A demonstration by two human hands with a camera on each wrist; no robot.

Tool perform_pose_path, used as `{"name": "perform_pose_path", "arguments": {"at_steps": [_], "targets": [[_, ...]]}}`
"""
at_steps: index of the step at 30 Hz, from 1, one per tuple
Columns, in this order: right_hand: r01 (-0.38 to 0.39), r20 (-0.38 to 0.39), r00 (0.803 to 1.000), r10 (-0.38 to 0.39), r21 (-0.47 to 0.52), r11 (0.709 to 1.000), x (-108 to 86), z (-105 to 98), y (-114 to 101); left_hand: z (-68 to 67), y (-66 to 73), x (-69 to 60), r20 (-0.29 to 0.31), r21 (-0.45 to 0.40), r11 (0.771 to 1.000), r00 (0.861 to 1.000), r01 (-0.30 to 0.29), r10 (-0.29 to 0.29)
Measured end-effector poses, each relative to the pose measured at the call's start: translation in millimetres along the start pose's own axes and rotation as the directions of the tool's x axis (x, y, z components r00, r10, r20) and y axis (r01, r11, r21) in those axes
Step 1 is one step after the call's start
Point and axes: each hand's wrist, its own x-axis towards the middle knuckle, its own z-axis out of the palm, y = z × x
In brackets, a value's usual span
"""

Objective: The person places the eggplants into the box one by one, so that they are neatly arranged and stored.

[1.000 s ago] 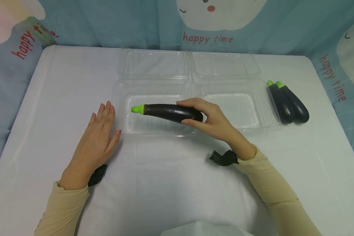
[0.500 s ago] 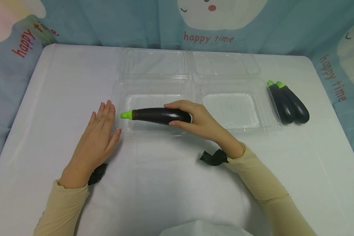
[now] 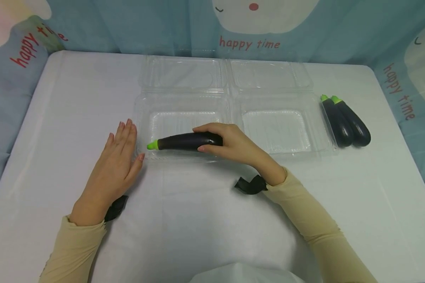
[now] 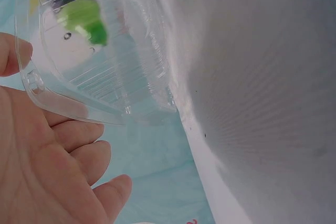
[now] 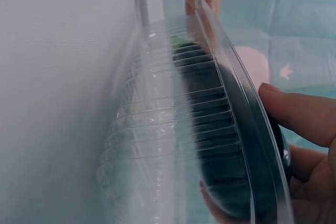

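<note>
My right hand (image 3: 235,143) grips the thick end of a dark purple eggplant (image 3: 178,141) with a green stem. The eggplant lies nearly level over the near side of the left clear plastic clamshell box (image 3: 184,103), its stem pointing left. In the right wrist view the box's ribbed wall stands in front of the eggplant (image 5: 210,124); contact with the base cannot be told. My left hand (image 3: 111,165) rests at the box's left edge, fingers straight. In the left wrist view its thumb (image 4: 14,55) is at the rim.
A second clear clamshell box (image 3: 276,149) lies open beside the first, to its right. Two more eggplants (image 3: 354,124) lie side by side right of it. Both lids (image 3: 184,72) are folded back toward the patterned blue curtain (image 3: 163,27) behind the white table (image 3: 198,220).
My right hand has carried the eggplant left and a little toward me, and its stem end has dipped nearer the box's front left corner. My left hand has stayed in place.
</note>
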Motion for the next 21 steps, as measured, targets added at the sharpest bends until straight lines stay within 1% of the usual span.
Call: {"name": "perform_pose_path", "arguments": {"at_steps": [4, 10, 18, 21], "targets": [[-0.026, 0.043, 0.999, 0.028, -0.044, 0.999, 1.9, -0.2, -0.6, 0.2, 0.2, 0.1, 0.003, 0.001, 1.000, 1.000, 0.002, -0.002], [-0.046, 0.122, 0.991, 0.058, -0.098, 0.994, 5.8, 0.7, -1.6, 0.5, 0.0, 0.0, -0.004, -0.002, 1.000, 1.000, -0.002, 0.002], [-0.082, 0.143, 0.984, 0.103, -0.147, 0.986, 7.7, 1.2, -4.5, 0.5, 0.0, 0.5, -0.004, -0.002, 1.000, 1.000, -0.003, 0.002], [-0.081, 0.144, 0.984, 0.104, -0.161, 0.984, 8.2, 1.9, -4.0, 0.8, -0.2, 0.2, -0.006, -0.002, 1.000, 1.000, -0.003, 0.003]]}}
